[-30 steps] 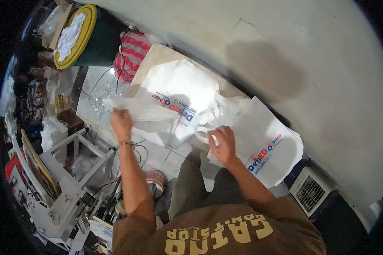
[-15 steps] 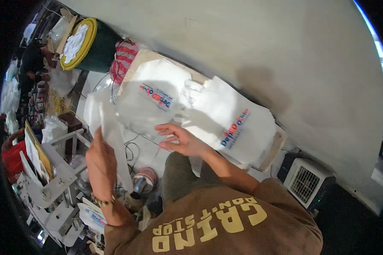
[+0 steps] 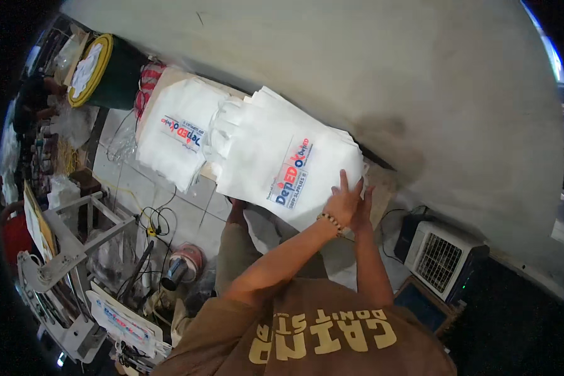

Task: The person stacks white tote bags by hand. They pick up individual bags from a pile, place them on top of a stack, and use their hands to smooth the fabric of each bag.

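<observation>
White printed bags (image 3: 263, 144) with red and blue lettering lie in a flat pile on a low board beside the wall. At the near right corner of the top bag, my left hand (image 3: 343, 202) rests with its fingers stretched out, a beaded bracelet at the wrist. My right hand (image 3: 363, 213) is just beside it at the pile's edge, fingers extended and partly covered by the left hand. A second pile of similar white bags (image 3: 168, 150) lies further left, with bunched white handles between the two piles.
A printing press frame (image 3: 75, 250) holds a printed white sheet (image 3: 122, 323) at lower left. A boxy fan unit (image 3: 442, 257) stands at right. Cables (image 3: 160, 222) cross the tiled floor near a round pot (image 3: 185, 263). A dark bin (image 3: 116, 72) with a yellow rim stands far left.
My left hand has swung from the left, where it held a white bag, to the right pile; that bag is no longer in it. My right hand has moved right to the pile's corner.
</observation>
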The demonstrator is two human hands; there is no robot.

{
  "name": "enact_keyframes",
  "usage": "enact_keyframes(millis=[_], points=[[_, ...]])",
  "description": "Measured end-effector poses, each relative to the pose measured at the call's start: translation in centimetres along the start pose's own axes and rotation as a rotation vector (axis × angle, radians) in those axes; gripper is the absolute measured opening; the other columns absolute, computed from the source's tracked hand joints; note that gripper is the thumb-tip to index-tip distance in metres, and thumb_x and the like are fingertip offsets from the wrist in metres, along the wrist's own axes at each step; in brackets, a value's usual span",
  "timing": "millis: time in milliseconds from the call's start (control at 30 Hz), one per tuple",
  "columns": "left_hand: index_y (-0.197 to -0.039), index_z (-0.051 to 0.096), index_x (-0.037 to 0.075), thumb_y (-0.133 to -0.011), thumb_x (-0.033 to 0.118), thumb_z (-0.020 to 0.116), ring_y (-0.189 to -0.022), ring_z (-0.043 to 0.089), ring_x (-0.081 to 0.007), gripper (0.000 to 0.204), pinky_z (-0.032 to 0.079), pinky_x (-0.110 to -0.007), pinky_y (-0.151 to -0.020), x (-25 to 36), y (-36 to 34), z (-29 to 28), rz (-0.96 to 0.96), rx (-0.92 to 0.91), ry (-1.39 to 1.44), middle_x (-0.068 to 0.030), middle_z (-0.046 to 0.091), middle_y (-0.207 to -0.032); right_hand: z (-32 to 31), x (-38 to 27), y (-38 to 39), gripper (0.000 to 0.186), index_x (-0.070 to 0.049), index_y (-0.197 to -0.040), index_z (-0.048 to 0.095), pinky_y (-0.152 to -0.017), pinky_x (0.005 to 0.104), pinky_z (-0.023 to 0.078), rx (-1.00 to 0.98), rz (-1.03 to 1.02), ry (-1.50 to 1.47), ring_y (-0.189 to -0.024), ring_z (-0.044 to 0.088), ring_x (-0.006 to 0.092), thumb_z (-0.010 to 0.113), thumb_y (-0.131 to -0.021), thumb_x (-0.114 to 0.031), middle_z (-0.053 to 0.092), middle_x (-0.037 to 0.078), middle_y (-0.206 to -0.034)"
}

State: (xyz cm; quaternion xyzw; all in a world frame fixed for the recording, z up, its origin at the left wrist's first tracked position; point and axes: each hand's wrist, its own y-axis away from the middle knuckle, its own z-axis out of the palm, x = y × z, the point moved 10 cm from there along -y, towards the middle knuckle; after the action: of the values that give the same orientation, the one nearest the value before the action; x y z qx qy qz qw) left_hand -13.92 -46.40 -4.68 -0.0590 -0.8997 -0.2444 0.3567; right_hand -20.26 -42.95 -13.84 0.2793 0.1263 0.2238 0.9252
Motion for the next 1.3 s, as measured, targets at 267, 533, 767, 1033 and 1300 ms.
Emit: enact_keyframes(millis=[267, 533, 767, 1033, 1300], points=[[-0.108, 0.055, -0.004, -0.086, 0.027, 0.076, -0.097, 0.06, -0.0288, 0.043, 0.05, -0.038, -0.081, -22.3, 12.3, -4.7, -0.541, 0.646, 0.511, -0.0181, 0.06, -0.112, -8.5, -7.3, -2.5, 0.066, -0.005, -0.148, 0.038, -0.108, 0.036, 0.041, 0.46, -0.351, 1.101, -0.128, 0.051, 0.0225, 0.05, -0.085, 0.012, 0.05, 0.01, -0.143], [-0.137, 0.031, -0.004, -0.07, 0.014, 0.09, -0.119, 0.056, -0.0296, 0.091, 0.047, -0.039, -0.099, -38.2, 14.7, 0.0, -0.62, 0.973, 0.989, -0.0219, 0.051, -0.134, -1.3, -9.9, -3.4, 0.044, 0.001, -0.135, 0.052, -0.097, 0.039, 0.048, 0.382, -0.468, 1.99, -0.107, 0.061, 0.0295, 0.057, -0.093, -0.01, 0.06, 0.015, -0.124], [-0.138, 0.03, -0.007, -0.069, 0.014, 0.091, -0.124, 0.05, -0.0324, 0.094, 0.04, -0.04, -0.106, -33.1, 11.8, -1.5, -0.767, 0.962, 1.215, -0.0234, 0.048, -0.138, 19.7, 0.6, -20.1, 0.086, 0.003, -0.137, 0.048, -0.101, 0.0447, 0.045, -0.034, -0.573, 2.475, -0.116, 0.057, 0.038, 0.08, -0.075, -0.048, 0.056, 0.026, -0.13], [-0.136, 0.038, -0.01, -0.08, 0.016, 0.08, -0.126, 0.05, -0.0301, 0.074, 0.036, -0.037, -0.11, -31.9, 8.0, 2.3, -0.793, 0.839, 1.138, -0.0232, 0.052, -0.133, 13.4, 2.3, -24.2, 0.102, -0.006, -0.147, 0.039, -0.107, 0.0447, 0.042, -0.11, 0.014, 2.416, -0.127, 0.054, 0.0345, 0.088, -0.065, -0.044, 0.051, 0.022, -0.142], [-0.126, 0.054, -0.004, -0.084, 0.022, 0.071, -0.114, 0.058, -0.0384, 0.052, 0.045, -0.043, -0.1, -56.3, 17.5, -14.4, -0.737, 0.805, 0.417, -0.0244, 0.06, -0.123, 25.1, 7.9, -25.4, 0.077, 0.0, -0.138, 0.049, -0.105, 0.042, 0.044, -0.038, -0.624, 2.558, -0.123, 0.055, 0.0355, 0.083, -0.078, -0.035, 0.057, 0.023, -0.132]])
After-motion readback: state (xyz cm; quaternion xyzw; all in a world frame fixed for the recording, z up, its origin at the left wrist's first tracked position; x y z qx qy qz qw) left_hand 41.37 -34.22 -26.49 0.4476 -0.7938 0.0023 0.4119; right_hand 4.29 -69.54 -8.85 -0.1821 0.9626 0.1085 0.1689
